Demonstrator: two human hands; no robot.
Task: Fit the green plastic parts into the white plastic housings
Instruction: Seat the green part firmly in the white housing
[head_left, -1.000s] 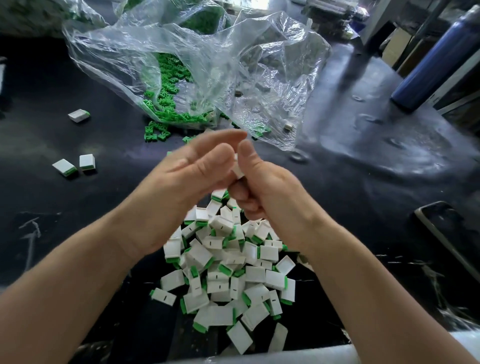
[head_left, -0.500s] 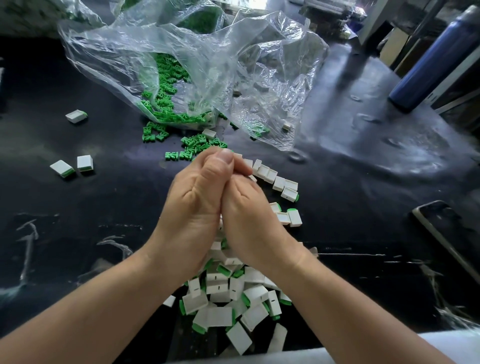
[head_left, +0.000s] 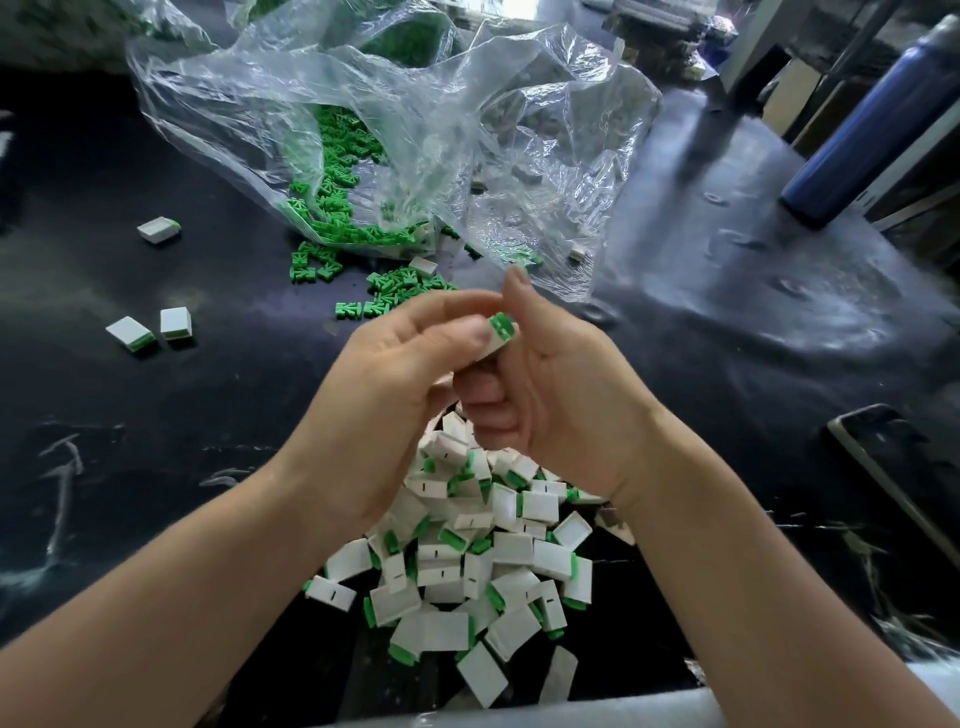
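The heap of finished housings (head_left: 467, 561) lies nearest me at 6 o'clock on the black table (head_left: 156, 441), white blocks with green ends pointing every way. My forearms come in from 7 and 5 o'clock and meet above the heap. My left hand (head_left: 395, 374) has its palm turned to the right and pinches a white housing (head_left: 500, 339) between thumb tip and forefinger. The green part (head_left: 503, 326) sits in the housing's upturned end. My right hand (head_left: 561, 384) stands against it, thumb straight up toward 12 and fingers curled into the palm; I cannot tell whether they grip anything. Three stray housings (head_left: 175, 323) lie at 9 to 10 o'clock. Loose green parts (head_left: 387, 296) spill at 12 from a clear plastic bag (head_left: 415, 130). A blue bottle (head_left: 872, 119) leans at 2 o'clock.
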